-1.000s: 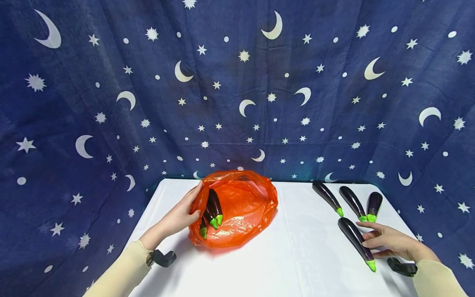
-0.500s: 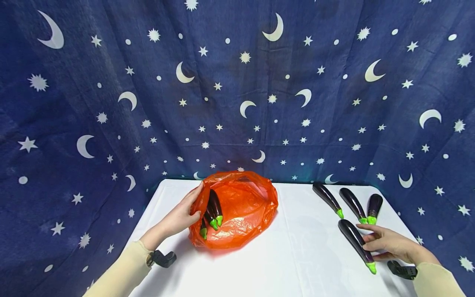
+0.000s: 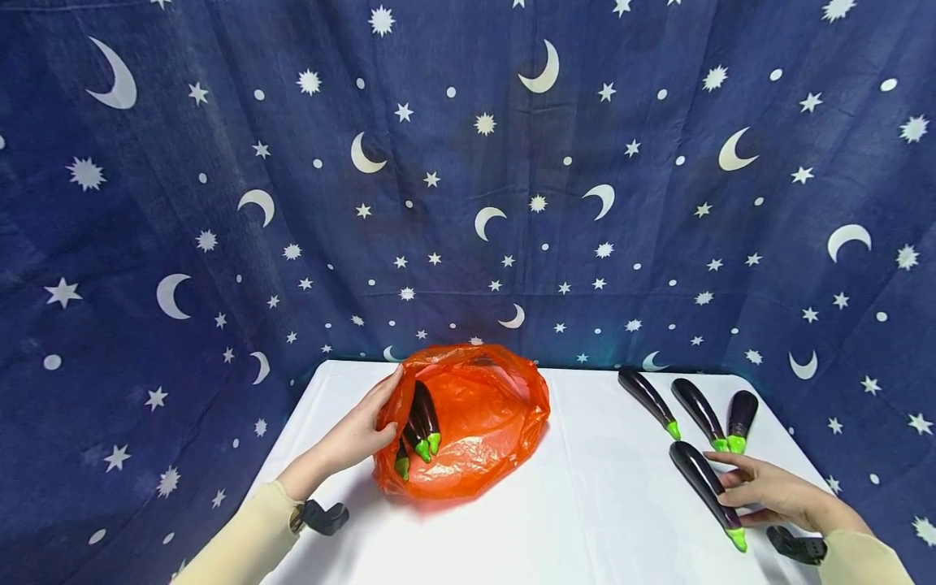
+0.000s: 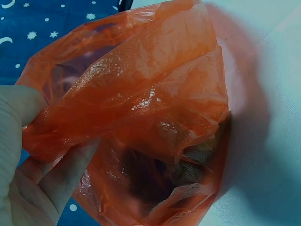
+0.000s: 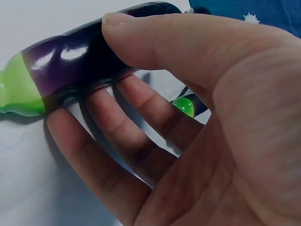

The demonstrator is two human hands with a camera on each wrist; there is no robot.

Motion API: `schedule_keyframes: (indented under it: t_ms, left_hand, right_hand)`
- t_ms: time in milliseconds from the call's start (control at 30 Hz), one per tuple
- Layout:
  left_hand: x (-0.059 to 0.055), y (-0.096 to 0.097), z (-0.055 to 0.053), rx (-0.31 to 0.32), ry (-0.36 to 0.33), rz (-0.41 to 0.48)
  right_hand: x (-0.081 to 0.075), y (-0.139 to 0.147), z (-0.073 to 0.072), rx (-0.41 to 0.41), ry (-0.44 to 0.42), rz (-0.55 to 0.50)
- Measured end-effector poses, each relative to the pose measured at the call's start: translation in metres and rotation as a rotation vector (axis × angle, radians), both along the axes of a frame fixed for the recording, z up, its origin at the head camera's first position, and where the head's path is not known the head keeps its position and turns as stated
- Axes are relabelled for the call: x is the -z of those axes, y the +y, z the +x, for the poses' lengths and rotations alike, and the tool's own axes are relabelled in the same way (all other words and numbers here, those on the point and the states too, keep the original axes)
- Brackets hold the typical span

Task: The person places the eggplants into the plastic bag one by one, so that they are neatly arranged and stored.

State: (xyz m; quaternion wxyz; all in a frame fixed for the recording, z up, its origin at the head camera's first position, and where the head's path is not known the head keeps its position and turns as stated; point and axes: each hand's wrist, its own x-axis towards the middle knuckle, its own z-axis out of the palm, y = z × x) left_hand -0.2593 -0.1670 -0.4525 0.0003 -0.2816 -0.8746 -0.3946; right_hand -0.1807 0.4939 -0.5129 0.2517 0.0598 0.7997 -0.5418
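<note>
In the head view an orange-red plastic bag (image 3: pixel 486 467) lies with its mouth facing me. Its left rim is pinched by my left hand (image 3: pixel 358 431), thumb on one side and fingers on the other, as the left wrist view also shows. Inside the bag, near that hand, are dark eggplants (image 3: pixel 426 414) with green stem ends. On the right, my right hand (image 3: pixel 778 491) holds the nearest eggplant (image 3: pixel 700 479) between thumb and fingers. The right wrist view has the thumb (image 5: pixel 141 40) across its top and the fingertips (image 5: pixel 68 125) along its side. This eggplant appears to lie on the table.
Three more eggplants lie behind the right hand: one on the left (image 3: pixel 647 400), one in the middle (image 3: pixel 698 413) and one on the right (image 3: pixel 742 418). They rest on a white-covered table (image 3: pixel 570 504). A blue moon-and-star curtain (image 3: pixel 468 179) stands behind and at both sides.
The head view has tilted up slightly, so the whole scene sits a little lower in the frame. Both hands keep nearly the same places on the bag and the eggplant.
</note>
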Motion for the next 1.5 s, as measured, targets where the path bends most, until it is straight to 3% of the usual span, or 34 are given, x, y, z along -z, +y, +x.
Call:
schedule_keyframes:
  t_ms: [300, 700, 1133, 1500]
  left_hand:
    - [-0.002, 0.0016, -0.0011, -0.013, 0.023, -0.014]
    - [-0.0014, 0.0003, 0.0013, -0.019, -0.004, -0.006]
    - [0.0019, 0.0003, 0.0007, 0.0, -0.008, 0.019]
    - [0.0041, -0.0012, 0.0009, 0.004, 0.031, 0.027]
  right_hand:
    - [-0.0023, 0.0004, -0.0013, -0.001, -0.002, -0.005]
    - [-0.0017, -0.003, 0.0015, -0.026, 0.018, 0.004]
    - [0.0026, -0.0044, 0.0027, -0.011, 0.013, 0.077]
    - [0.0047, -0.0061, -0.0001, -0.026, 0.027, 0.081]
